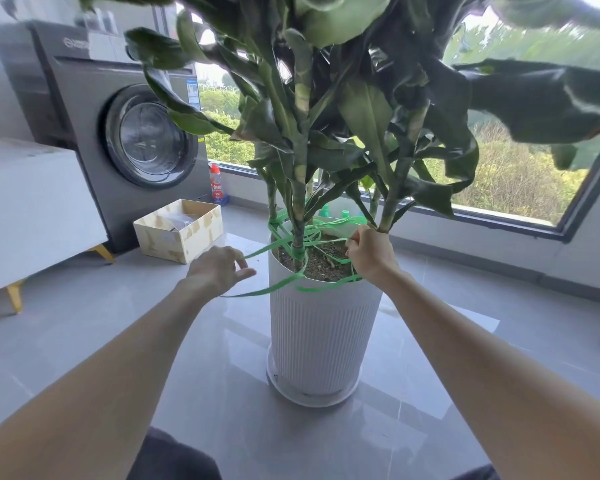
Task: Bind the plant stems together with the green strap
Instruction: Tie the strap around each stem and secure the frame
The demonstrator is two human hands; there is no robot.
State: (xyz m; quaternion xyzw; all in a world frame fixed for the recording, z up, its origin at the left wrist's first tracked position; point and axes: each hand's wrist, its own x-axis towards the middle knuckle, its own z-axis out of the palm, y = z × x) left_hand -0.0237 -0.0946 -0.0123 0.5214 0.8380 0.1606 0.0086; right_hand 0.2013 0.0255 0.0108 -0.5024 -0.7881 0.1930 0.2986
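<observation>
1. The green strap (284, 284) was looped among the plant stems (298, 206) just above the soil of the white pot (323, 327). It was wound tight at the foot of the middle stem, and loose strands trailed over the pot's front rim.
2. The left hand (219, 268) hung just left of the pot, its grip pinched on a strand running out from the rim.
3. The right hand (369, 254) sat over the pot's right rim, its grip curled tight round other strands.
4. A cardboard box (179, 230) stood on the floor left of the pot, with a washing machine (118, 126) farther back on that side.
</observation>
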